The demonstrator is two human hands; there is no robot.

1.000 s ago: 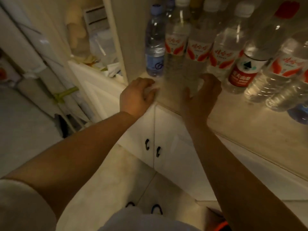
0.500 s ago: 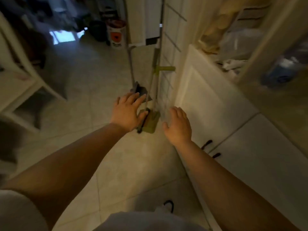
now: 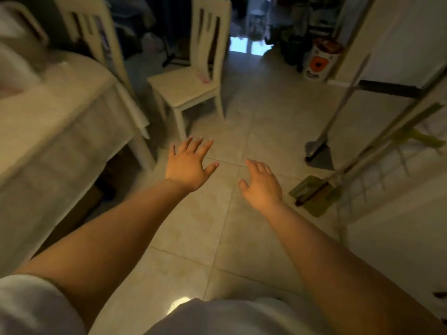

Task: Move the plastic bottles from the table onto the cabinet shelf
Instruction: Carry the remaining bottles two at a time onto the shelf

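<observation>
My left hand [image 3: 188, 164] and my right hand [image 3: 262, 187] are both held out in front of me over the tiled floor, fingers spread and holding nothing. The table [image 3: 55, 122] with its white cloth is at the left, blurred by motion; I cannot make out any plastic bottles on it. The white cabinet [image 3: 396, 238] shows only as a lower front at the right edge; its shelf and the bottles on it are out of view.
A cream chair [image 3: 193, 85] stands ahead past the table corner, a second chair [image 3: 92, 32] behind the table. A dustpan [image 3: 319, 155] and a green-headed mop [image 3: 314, 194] lean at the right. An orange-marked bin [image 3: 319, 61] sits far back.
The view has swung left from the cabinet shelf full of bottles to the floor and table. Both hands left the bottle on the shelf and now hang free with fingers apart.
</observation>
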